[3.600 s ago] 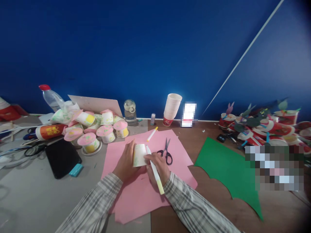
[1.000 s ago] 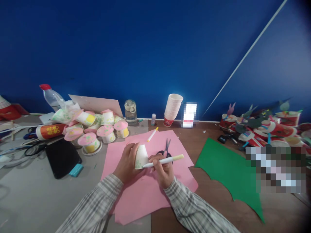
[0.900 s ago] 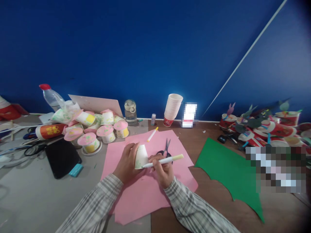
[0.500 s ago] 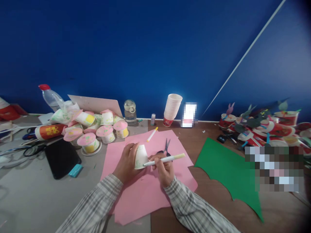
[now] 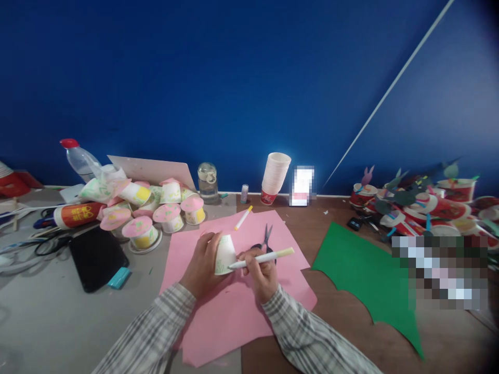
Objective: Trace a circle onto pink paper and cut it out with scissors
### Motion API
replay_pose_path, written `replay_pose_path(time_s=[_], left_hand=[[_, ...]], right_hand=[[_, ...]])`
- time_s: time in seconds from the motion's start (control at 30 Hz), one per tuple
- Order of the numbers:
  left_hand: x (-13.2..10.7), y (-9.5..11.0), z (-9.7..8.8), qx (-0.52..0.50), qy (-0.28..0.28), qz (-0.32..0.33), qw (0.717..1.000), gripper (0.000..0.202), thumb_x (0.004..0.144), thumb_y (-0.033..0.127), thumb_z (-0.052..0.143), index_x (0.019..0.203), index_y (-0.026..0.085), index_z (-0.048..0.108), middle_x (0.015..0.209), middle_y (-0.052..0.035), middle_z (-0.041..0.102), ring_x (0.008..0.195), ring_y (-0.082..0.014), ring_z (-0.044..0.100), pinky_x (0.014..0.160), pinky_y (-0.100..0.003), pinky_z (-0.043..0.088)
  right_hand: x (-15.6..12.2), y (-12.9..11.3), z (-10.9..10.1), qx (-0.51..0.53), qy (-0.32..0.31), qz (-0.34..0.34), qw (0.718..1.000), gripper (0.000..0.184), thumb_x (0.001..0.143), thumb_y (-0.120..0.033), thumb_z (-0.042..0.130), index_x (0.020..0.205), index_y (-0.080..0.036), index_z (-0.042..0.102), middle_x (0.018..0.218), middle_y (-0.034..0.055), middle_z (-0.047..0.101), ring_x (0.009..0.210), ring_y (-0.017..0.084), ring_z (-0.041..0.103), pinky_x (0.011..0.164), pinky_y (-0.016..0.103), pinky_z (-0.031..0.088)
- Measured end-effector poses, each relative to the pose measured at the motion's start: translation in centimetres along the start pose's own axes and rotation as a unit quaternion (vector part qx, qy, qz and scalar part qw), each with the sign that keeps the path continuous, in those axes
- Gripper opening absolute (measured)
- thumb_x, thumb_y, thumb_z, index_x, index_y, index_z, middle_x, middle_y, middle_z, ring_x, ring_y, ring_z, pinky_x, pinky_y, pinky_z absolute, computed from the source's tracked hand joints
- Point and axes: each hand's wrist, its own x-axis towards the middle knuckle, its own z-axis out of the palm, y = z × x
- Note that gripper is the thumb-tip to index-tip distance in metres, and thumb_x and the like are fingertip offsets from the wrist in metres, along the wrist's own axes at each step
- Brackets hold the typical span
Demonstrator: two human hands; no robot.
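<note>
My left hand (image 5: 202, 262) is wrapped round a small white paper cup (image 5: 225, 253) turned upside down on a pink paper sheet (image 5: 234, 306). Green marks show low on the cup's side. My right hand (image 5: 260, 272) grips a white marker with a pale yellow end (image 5: 265, 257), held nearly level, its tip touching the cup's lower edge. Black-handled scissors (image 5: 265, 240) lie on the pink sheet just behind my right hand, partly hidden by it.
A second marker (image 5: 244, 217) lies on the pink sheet's far edge. Pink-topped cup crafts (image 5: 142, 231) pile at the left beside a black tablet (image 5: 96, 257). A stack of white cups (image 5: 276, 174) stands by the blue wall. Green paper (image 5: 366, 275) and red cup crafts (image 5: 429, 208) lie right.
Since 3.6 s ago the marker has swung from pointing toward me to lying nearly level, and the cup has turned so its green marks face the tip. In the last second almost nothing moved.
</note>
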Motion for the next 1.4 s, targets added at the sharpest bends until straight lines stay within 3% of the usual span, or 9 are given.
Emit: replay_pose_path(time_s=[0.13, 0.47, 0.73, 1.03, 1.27, 1.4], left_hand=[[0.06, 0.00, -0.02, 0.009, 0.000, 0.006, 1.000, 0.088, 0.058, 0.047, 0.066, 0.127, 0.018, 0.021, 0.114, -0.0139, 0.042, 0.110, -0.0312, 0.039, 0.092, -0.050, 0.043], [0.10, 0.11, -0.07, -0.003, -0.001, 0.005, 1.000, 0.088, 0.058, 0.048, 0.066, 0.127, 0.016, 0.022, 0.114, -0.0149, 0.042, 0.111, -0.0308, 0.039, 0.093, -0.049, 0.042], [0.13, 0.06, -0.14, -0.009, -0.005, 0.002, 1.000, 0.087, 0.059, 0.045, 0.066, 0.128, 0.019, 0.021, 0.115, -0.0141, 0.042, 0.110, -0.0321, 0.039, 0.091, -0.052, 0.043], [0.07, -0.07, -0.05, -0.021, -0.008, -0.001, 1.000, 0.085, 0.061, 0.047, 0.065, 0.128, 0.017, 0.021, 0.112, -0.0138, 0.041, 0.109, -0.0305, 0.040, 0.091, -0.049, 0.043], [0.13, -0.09, -0.04, -0.026, -0.009, -0.006, 1.000, 0.085, 0.060, 0.047, 0.065, 0.127, 0.019, 0.022, 0.114, -0.0137, 0.041, 0.111, -0.0313, 0.039, 0.092, -0.051, 0.042], [0.15, -0.04, -0.05, -0.028, -0.002, -0.001, 1.000, 0.085, 0.060, 0.043, 0.066, 0.128, 0.020, 0.021, 0.113, -0.0132, 0.042, 0.109, -0.0317, 0.040, 0.091, -0.053, 0.043]], right_hand=[[0.13, -0.06, -0.06, 0.020, 0.026, 0.013, 0.999, 0.024, 0.077, -0.036, 0.053, 0.065, -0.018, 0.064, 0.040, -0.0045, 0.048, 0.041, 0.016, 0.051, 0.043, 0.026, 0.044], [-0.08, 0.20, -0.09, 0.005, -0.005, 0.003, 1.000, 0.022, 0.076, -0.034, 0.054, 0.063, -0.018, 0.063, 0.041, -0.0044, 0.049, 0.040, 0.015, 0.049, 0.045, 0.027, 0.045], [0.39, 0.12, -0.02, 0.048, 0.042, 0.025, 0.998, 0.026, 0.076, -0.038, 0.054, 0.062, -0.018, 0.062, 0.037, -0.0057, 0.047, 0.043, 0.017, 0.054, 0.054, 0.032, 0.051], [0.08, -0.09, -0.07, 0.010, 0.000, 0.010, 1.000, 0.023, 0.075, -0.034, 0.054, 0.061, -0.018, 0.062, 0.039, -0.0051, 0.048, 0.040, 0.014, 0.048, 0.045, 0.026, 0.046], [0.38, 0.28, -0.16, 0.038, 0.052, 0.025, 0.998, 0.025, 0.076, -0.036, 0.054, 0.063, -0.017, 0.063, 0.040, -0.0051, 0.048, 0.040, 0.015, 0.050, 0.047, 0.028, 0.047], [0.42, 0.21, -0.19, 0.054, 0.044, 0.031, 0.997, 0.024, 0.075, -0.035, 0.055, 0.061, -0.018, 0.063, 0.037, -0.0061, 0.045, 0.038, 0.015, 0.048, 0.043, 0.026, 0.045]])
